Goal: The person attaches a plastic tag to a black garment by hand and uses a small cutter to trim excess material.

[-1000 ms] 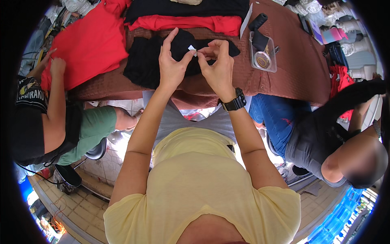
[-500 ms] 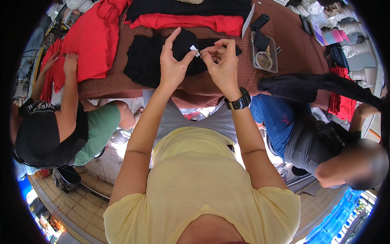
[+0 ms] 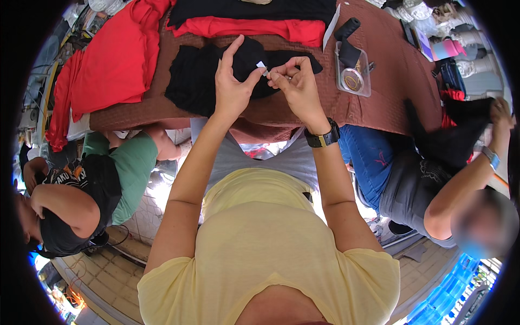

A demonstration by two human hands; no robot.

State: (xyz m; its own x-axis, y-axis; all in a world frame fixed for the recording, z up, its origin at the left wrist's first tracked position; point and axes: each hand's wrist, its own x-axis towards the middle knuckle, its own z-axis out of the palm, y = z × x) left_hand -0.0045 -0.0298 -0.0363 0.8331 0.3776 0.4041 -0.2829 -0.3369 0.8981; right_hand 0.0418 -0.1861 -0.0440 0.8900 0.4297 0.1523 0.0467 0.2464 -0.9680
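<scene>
Over a black garment [image 3: 190,78] lying crumpled on the table, my left hand [image 3: 233,89] pinches a small white tag [image 3: 260,64] at the thumb tip, its index finger stretched upward. Close beside it, my right hand [image 3: 298,89] has thumb and fingertips pressed together at the tag's lower right end. Whatever lies between those right fingertips is too small to make out. A black watch sits on my right wrist.
A brown cloth covers the table [image 3: 387,54]. Right of my hands stands a clear plastic box [image 3: 364,86] with ring-shaped items, near a black spool [image 3: 346,30]. Red garments [image 3: 116,59] lie at left; folded red and black cloth lies ahead. People sit on both sides.
My right hand has shifted slightly down and right. The left person has drawn their hands off the red cloth toward themselves; the right person has lifted a black garment off the table edge.
</scene>
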